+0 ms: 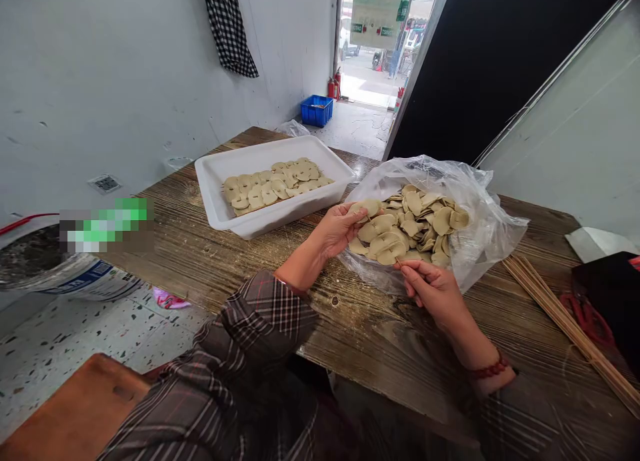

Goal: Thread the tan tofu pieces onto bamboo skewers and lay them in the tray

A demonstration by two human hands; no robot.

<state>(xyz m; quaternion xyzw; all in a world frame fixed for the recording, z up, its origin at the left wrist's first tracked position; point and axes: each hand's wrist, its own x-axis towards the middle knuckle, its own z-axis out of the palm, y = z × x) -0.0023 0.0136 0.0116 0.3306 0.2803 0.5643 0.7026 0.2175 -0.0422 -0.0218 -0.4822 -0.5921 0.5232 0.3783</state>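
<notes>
My left hand (334, 231) pinches a thin, beige, round slice (369, 208) at the near left side of a clear plastic bag (483, 231). Between the fingertips of my right hand (434, 289) is the end of a thin wooden skewer (399, 263). Several slices overlap in a short row from there toward my left hand; the skewer is mostly hidden behind them. A heap of loose slices (443, 219) fills the opened bag. To the left, a white plastic tub (215, 204) holds rows of skewered slices (265, 187).
Bare wooden skewers (565, 321) lie on the wooden table (320, 327) at the right, near red-handled scissors (587, 317). A bucket (95, 281) stands off the table's left edge. On the floor by the doorway is a blue crate (317, 111).
</notes>
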